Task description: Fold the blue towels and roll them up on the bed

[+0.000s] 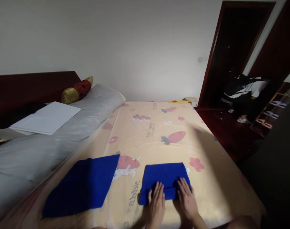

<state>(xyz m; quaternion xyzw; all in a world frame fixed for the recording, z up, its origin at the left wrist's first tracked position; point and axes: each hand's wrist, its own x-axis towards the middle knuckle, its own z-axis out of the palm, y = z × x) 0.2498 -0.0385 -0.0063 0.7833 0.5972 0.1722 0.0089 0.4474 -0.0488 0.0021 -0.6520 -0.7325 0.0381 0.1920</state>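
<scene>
A folded blue cloth point(162, 173) lies on the bed before me, with a fold line running across its near part. Flat on the near left of this cloth rests my left hand point(157, 203), fingers stretched out. My right hand point(187, 198) presses on its near right side, the fingers likewise extended. Neither hand grips anything. Off to the left, a second blue cloth point(87, 186) is spread on the sheet, apart from both hands. A small white tag point(187, 170) shows at the folded cloth's right edge.
The bed sheet point(156, 149) has carrot and rabbit prints. Along the left lie a grey rolled quilt point(94, 101), a white board point(48, 117) and a red-gold pillow point(79, 90). At the right, a person point(245, 90) sits bent over near a shoe rack point(269, 117). A stool point(191, 99) stands beyond the bed.
</scene>
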